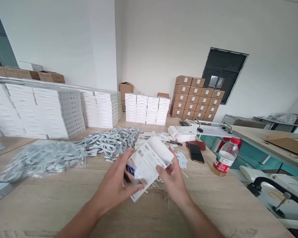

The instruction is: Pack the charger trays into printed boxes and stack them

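Both my hands hold a small white product box [149, 162] with printed labels above the wooden table [64, 201]. My left hand [119, 185] grips its near end, where a dark blue part shows. My right hand [172, 177] grips its right side next to the open end. A heap of coiled white cables [111, 140] lies just beyond the box. A clear bag of more cables [42, 158] lies to the left.
Stacks of white boxes [52, 112] line the left and back. Brown cartons [196, 97] stand against the far wall. A black phone [196, 153], a red-capped bottle [224, 158] and white boxes [182, 132] lie to the right. Machines [275, 191] stand past the table's right edge.
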`<control>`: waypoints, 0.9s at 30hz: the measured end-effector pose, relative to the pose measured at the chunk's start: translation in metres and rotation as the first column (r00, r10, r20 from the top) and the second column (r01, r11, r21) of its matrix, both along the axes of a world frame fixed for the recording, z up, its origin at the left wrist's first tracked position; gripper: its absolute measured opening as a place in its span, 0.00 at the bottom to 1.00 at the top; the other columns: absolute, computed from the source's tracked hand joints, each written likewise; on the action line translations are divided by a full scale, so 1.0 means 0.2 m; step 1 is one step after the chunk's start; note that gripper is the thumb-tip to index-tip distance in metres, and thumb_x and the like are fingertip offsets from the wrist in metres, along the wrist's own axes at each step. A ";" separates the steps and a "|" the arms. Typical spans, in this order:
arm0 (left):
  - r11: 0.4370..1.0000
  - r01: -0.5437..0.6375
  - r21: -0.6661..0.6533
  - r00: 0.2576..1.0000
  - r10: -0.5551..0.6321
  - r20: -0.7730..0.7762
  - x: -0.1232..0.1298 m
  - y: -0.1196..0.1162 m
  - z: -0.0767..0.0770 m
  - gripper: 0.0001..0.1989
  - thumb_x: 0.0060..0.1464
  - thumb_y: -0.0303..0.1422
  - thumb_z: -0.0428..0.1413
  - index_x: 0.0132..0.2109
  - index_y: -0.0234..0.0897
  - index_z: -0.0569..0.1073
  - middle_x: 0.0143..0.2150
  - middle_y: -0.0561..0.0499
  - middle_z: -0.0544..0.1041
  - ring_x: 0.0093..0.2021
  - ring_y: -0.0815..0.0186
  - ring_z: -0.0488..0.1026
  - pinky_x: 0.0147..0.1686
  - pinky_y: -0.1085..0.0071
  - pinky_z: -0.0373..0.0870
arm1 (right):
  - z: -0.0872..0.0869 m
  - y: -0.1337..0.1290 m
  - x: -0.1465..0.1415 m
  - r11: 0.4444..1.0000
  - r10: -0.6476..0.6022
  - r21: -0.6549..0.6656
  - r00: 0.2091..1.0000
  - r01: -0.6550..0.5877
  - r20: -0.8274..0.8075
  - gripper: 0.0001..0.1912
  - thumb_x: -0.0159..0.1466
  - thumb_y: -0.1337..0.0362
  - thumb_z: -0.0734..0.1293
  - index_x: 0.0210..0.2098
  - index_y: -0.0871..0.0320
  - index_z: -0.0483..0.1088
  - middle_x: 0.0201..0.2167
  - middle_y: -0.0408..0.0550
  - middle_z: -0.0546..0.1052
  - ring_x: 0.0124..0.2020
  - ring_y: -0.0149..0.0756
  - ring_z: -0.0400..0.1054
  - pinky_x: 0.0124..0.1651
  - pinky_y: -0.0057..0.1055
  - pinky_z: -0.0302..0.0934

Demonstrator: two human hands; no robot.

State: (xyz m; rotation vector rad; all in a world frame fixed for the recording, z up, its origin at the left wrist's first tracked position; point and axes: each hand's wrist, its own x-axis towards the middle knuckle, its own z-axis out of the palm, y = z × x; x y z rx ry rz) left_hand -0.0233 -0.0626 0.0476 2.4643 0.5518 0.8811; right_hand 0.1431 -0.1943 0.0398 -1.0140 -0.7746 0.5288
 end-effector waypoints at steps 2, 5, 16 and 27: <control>0.955 0.077 -0.286 0.996 -0.061 0.066 -0.03 0.01 0.01 0.42 0.58 0.47 0.55 0.71 0.54 0.41 0.61 0.42 0.65 0.55 0.48 0.69 0.42 0.58 0.74 | 0.02 -0.03 0.05 0.998 0.056 -0.014 0.998 -0.056 0.005 0.54 0.57 0.53 0.73 0.70 0.51 0.36 0.44 0.49 0.79 0.44 0.42 0.75 0.47 0.41 0.70; 0.839 0.221 -0.498 0.972 -0.149 0.180 -0.05 0.01 0.02 0.34 0.61 0.45 0.52 0.69 0.54 0.46 0.51 0.47 0.72 0.45 0.58 0.74 0.40 0.62 0.73 | 0.04 -0.07 0.07 0.994 0.099 -0.045 0.994 -0.098 0.037 0.49 0.59 0.54 0.73 0.69 0.49 0.40 0.34 0.43 0.79 0.35 0.38 0.74 0.40 0.36 0.68; 0.654 0.380 -0.654 0.913 -0.151 0.380 0.01 -0.04 0.00 0.26 0.60 0.43 0.56 0.61 0.49 0.56 0.45 0.50 0.75 0.41 0.62 0.73 0.37 0.69 0.71 | 0.00 -0.04 0.03 0.994 0.081 -0.082 0.992 -0.074 0.096 0.20 0.59 0.51 0.72 0.46 0.54 0.72 0.30 0.42 0.75 0.33 0.33 0.70 0.36 0.29 0.65; 0.339 0.481 -0.809 0.875 -0.123 0.469 -0.03 -0.07 0.06 0.18 0.52 0.39 0.61 0.50 0.43 0.70 0.35 0.53 0.75 0.31 0.66 0.71 0.30 0.73 0.65 | -0.02 -0.03 0.02 0.980 0.065 -0.185 0.997 -0.069 -0.027 0.30 0.56 0.47 0.72 0.53 0.53 0.70 0.28 0.41 0.75 0.25 0.31 0.66 0.29 0.29 0.62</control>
